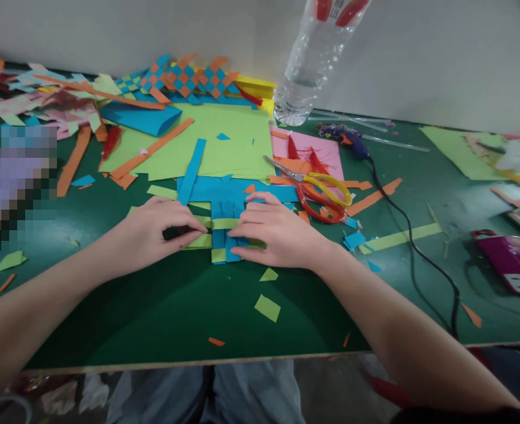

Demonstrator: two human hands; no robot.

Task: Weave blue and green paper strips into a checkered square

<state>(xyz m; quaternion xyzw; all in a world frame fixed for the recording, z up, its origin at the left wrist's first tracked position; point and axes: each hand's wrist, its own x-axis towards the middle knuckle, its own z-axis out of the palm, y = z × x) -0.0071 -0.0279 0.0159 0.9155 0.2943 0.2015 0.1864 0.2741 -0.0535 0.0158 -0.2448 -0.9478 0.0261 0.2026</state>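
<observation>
A small weave of blue and green paper strips [218, 240] lies on the green table between my hands. Vertical blue strips cross horizontal green ones. My left hand [166, 229] pinches the left end of a green paper strip [203, 240] between thumb and forefinger. Over the right side of the weave, my right hand [275, 232] presses with its fingers spread, partly hiding the strips. Just above the hands, a wide blue paper piece [255, 189] runs sideways, and a loose blue strip [193, 168] slants up from it.
Scissors [317, 185] with red and yellow handles lie right of the weave. Behind stand a water bottle [304, 65] and finished woven orange-blue pieces [184, 76]. Green sheets [233, 129] lie in the middle. A glue gun [348, 141] trails a black cord. At right sits a purple box-like object [511, 259].
</observation>
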